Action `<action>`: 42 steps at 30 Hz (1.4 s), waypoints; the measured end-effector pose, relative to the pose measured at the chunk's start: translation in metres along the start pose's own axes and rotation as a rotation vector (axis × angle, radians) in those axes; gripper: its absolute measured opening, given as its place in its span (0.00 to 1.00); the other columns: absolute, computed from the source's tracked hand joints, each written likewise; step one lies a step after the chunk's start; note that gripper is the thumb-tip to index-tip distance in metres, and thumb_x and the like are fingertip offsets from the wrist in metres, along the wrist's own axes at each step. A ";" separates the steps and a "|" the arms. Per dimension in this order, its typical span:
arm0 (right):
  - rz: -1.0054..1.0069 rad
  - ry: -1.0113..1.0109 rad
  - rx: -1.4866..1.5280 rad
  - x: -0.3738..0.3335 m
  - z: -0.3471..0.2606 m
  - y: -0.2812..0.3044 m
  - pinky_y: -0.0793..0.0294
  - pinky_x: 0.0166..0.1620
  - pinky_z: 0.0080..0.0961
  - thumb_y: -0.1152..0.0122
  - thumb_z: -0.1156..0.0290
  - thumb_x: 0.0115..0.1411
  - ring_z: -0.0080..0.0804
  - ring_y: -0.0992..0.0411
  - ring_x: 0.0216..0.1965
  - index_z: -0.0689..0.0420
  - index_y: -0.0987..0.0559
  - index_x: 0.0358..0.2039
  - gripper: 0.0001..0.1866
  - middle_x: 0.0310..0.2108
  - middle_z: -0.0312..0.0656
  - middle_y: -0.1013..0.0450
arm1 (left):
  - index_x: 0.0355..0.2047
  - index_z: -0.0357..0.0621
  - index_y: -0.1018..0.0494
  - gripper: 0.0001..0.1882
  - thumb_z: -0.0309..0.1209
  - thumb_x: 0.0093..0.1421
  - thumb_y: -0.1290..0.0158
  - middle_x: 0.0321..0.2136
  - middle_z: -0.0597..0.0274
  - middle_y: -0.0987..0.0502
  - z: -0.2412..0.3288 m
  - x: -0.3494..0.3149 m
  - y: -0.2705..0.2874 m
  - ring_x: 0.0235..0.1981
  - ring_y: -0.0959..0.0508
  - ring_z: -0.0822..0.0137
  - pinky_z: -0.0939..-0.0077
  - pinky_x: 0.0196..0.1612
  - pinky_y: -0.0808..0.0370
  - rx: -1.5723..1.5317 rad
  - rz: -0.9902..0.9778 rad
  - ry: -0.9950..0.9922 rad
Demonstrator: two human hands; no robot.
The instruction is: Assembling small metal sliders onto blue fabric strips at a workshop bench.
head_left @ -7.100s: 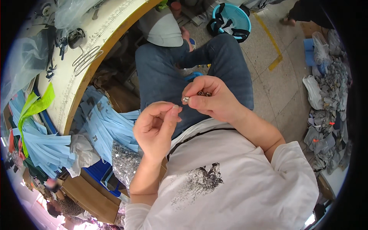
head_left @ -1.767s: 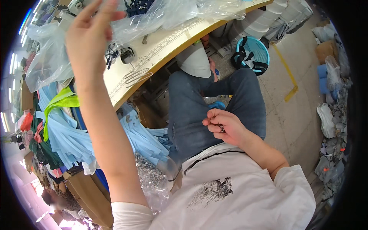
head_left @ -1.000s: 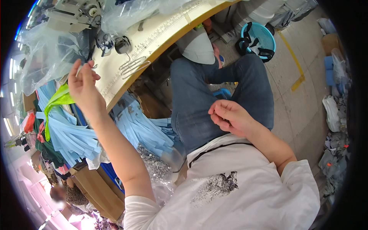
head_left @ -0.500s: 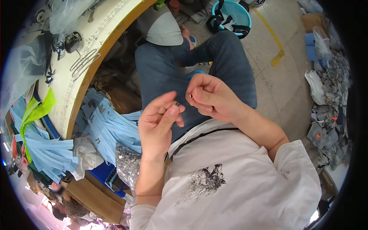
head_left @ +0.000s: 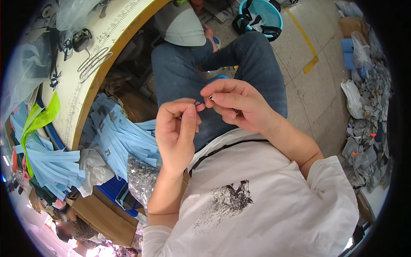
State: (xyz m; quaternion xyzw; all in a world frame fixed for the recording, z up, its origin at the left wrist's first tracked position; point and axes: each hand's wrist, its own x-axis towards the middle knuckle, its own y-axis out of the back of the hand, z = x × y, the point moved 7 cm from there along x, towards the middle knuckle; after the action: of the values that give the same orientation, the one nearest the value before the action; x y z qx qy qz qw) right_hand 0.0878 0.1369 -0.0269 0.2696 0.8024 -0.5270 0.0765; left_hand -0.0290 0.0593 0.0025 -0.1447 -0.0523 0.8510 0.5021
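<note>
just beyond the left hand's [head_left: 174,130] fingertips, a small metal piece [head_left: 211,98] is sitting pinched in the right hand [head_left: 246,106]; probably light, stiff, slippery, best gripped by its sides; the left is narrowly pinching a thin dark strand [head_left: 198,103], likely limp; both forearms are angling inward over the lap [head_left: 209,130]

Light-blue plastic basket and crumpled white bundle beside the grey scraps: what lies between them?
In the head view, grey tiled floor, crossed by a bent yellow stripe, lies between basket and bundle.
</note>
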 end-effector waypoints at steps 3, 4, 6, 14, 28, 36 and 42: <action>0.011 0.078 0.021 0.002 -0.001 0.004 0.49 0.16 0.10 0.45 0.69 0.65 0.11 0.41 0.19 0.61 0.26 0.43 0.10 0.34 0.37 0.26 | 0.36 0.35 0.32 0.01 0.21 0.65 0.53 0.36 0.52 0.24 0.002 0.000 0.001 0.25 0.29 0.76 0.83 0.27 0.32 0.004 0.011 -0.039; -0.012 0.084 0.006 0.003 -0.001 0.004 0.49 0.16 0.10 0.45 0.69 0.66 0.11 0.42 0.18 0.61 0.26 0.43 0.10 0.33 0.36 0.27 | 0.36 0.35 0.32 0.01 0.19 0.64 0.52 0.37 0.52 0.24 0.004 0.000 0.001 0.24 0.29 0.76 0.83 0.27 0.31 0.010 0.011 -0.021; -0.035 0.091 -0.008 0.003 -0.001 0.005 0.50 0.16 0.09 0.45 0.69 0.66 0.10 0.42 0.18 0.61 0.26 0.42 0.09 0.33 0.36 0.27 | 0.35 0.34 0.32 0.02 0.18 0.63 0.51 0.37 0.51 0.24 0.003 0.001 0.003 0.24 0.29 0.76 0.83 0.27 0.30 0.017 0.011 -0.002; 0.047 0.062 -0.147 0.001 -0.001 0.002 0.50 0.17 0.10 0.46 0.68 0.67 0.10 0.43 0.17 0.62 0.25 0.45 0.12 0.30 0.33 0.31 | 0.36 0.32 0.28 0.07 0.13 0.57 0.48 0.37 0.53 0.24 0.005 -0.001 0.000 0.26 0.27 0.75 0.87 0.28 0.30 0.018 0.023 0.027; 0.026 0.181 -0.317 -0.003 -0.007 0.000 0.49 0.18 0.10 0.41 0.70 0.63 0.09 0.43 0.18 0.60 0.24 0.41 0.09 0.27 0.30 0.30 | 0.34 0.33 0.27 0.09 0.10 0.54 0.45 0.37 0.55 0.24 0.007 -0.003 0.000 0.34 0.24 0.75 0.86 0.35 0.27 -0.023 -0.049 -0.063; 0.086 0.240 -0.518 -0.005 -0.013 -0.006 0.37 0.25 0.09 0.36 0.71 0.60 0.10 0.35 0.23 0.59 0.20 0.37 0.07 0.26 0.28 0.27 | 0.34 0.33 0.27 0.08 0.11 0.54 0.44 0.36 0.56 0.24 0.003 -0.003 0.001 0.34 0.25 0.75 0.86 0.35 0.27 -0.026 -0.036 -0.014; 0.055 0.523 -0.810 -0.006 -0.022 -0.009 0.32 0.30 0.12 0.35 0.74 0.57 0.14 0.30 0.29 0.61 0.19 0.38 0.08 0.30 0.33 0.25 | 0.35 0.32 0.26 0.07 0.13 0.56 0.44 0.36 0.58 0.23 0.005 -0.002 -0.002 0.31 0.25 0.77 0.87 0.30 0.29 0.021 -0.010 0.035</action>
State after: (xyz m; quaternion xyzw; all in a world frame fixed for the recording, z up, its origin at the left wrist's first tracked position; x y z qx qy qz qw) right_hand 0.0919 0.1512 -0.0074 0.3629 0.9279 -0.0846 -0.0151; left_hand -0.0279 0.0588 0.0077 -0.1540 -0.0351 0.8462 0.5089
